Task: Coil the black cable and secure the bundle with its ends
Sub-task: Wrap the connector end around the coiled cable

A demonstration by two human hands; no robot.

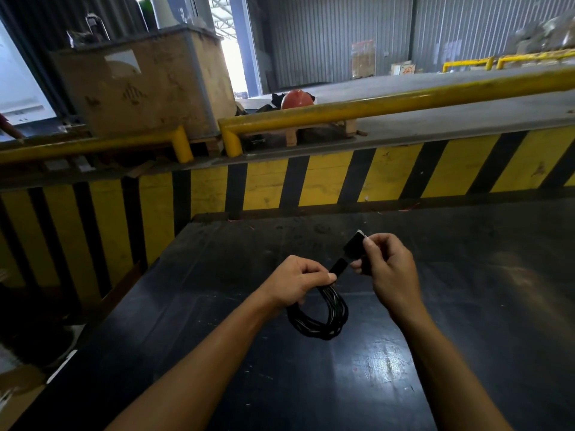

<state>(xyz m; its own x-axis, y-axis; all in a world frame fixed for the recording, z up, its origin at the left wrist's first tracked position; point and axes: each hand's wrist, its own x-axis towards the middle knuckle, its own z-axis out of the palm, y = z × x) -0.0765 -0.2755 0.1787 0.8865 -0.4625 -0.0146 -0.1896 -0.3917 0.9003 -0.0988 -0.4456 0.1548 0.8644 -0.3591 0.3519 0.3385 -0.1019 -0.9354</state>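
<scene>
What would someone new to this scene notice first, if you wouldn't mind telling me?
Probably the yellow-and-black striped barrier across the middle, topped by a yellow rail. Then, low at centre over the dark table, the left hand grips a coiled black cable while the right hand pinches its connector end.

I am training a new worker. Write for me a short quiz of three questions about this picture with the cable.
1. True or false: the left hand grips the coil.
2. What does the right hand pinch? A) the plug end B) the helmet C) the rail
3. Fill in: the coil hangs above the dark ____.

Key: 1 true; 2 A; 3 table.
</scene>
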